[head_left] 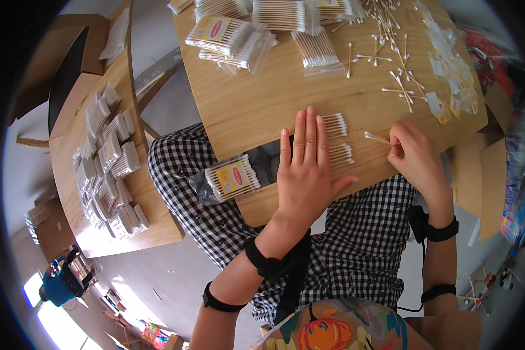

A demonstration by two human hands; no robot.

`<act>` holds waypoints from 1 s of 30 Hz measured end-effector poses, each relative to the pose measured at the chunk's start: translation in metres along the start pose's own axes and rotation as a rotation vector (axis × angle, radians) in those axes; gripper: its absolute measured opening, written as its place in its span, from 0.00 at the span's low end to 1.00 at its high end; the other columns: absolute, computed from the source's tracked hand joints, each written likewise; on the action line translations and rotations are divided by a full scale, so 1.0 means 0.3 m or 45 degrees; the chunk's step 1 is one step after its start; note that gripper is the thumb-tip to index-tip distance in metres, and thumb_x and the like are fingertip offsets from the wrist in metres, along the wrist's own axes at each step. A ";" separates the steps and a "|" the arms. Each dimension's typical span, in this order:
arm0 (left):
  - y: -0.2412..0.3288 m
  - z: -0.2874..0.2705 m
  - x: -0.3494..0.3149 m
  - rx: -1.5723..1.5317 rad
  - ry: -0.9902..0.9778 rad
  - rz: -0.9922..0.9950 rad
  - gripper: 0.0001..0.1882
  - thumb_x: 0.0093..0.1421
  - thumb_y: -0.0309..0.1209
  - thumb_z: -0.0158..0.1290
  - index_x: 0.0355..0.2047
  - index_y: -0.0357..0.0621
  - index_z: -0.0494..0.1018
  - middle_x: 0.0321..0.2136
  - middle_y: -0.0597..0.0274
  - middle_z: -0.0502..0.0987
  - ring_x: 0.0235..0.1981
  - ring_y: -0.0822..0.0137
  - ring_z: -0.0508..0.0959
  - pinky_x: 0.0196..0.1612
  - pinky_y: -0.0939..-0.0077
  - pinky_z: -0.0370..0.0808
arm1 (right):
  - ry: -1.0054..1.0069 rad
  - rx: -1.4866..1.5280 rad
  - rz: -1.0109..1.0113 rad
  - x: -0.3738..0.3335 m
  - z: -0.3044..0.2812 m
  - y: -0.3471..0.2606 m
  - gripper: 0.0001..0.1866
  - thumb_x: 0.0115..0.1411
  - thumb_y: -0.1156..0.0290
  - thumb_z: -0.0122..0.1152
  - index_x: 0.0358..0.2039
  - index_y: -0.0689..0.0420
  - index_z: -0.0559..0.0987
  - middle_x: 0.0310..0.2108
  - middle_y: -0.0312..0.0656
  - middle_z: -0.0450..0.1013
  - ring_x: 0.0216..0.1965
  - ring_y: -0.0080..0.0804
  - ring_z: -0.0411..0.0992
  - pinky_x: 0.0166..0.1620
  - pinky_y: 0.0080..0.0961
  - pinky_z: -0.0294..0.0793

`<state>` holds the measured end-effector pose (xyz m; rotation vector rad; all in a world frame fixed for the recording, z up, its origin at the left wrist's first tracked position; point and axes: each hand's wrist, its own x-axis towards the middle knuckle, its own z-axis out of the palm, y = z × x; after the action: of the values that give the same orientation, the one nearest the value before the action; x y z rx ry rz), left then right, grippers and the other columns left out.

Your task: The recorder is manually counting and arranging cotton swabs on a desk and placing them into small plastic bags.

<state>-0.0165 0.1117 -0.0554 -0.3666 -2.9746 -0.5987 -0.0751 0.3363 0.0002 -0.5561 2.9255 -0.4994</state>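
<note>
My left hand [306, 175] lies flat on the wooden table [256, 93], fingers stretched out and thumb apart. Under its palm are cotton swabs whose white tips [341, 154] stick out to the right in two groups; their other ends are hidden. A dark strip [265, 160] runs out leftward from beneath that hand, and on it lies a clear packet of swabs [233, 178] with a yellow card. At the right, my right hand [417, 156] is closed in a pinch on a single cotton swab [376, 138], its white tip pointing left.
Filled swab packets [224, 35] are heaped at the table's far side, beside a packet lying alone [317, 49]. Loose swabs [402, 87] and clear bags with yellow cards [449, 70] lie far right. Another table [157, 216] at left holds many packets. A person [58, 286] is in the background.
</note>
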 end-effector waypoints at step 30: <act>0.043 -0.013 -0.042 0.065 -0.099 -0.015 0.64 0.47 0.69 0.55 0.68 0.23 0.56 0.71 0.37 0.53 0.74 0.45 0.51 0.73 0.47 0.49 | 0.095 0.708 -0.125 -0.053 0.144 -0.126 0.07 0.55 0.84 0.62 0.34 0.59 0.79 0.32 0.41 0.74 0.36 0.39 0.73 0.38 0.31 0.74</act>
<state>-0.0009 0.1190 -0.0486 -0.3770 -3.0617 -0.5199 -0.0399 0.2962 -0.0266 -0.6045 2.6435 -1.3081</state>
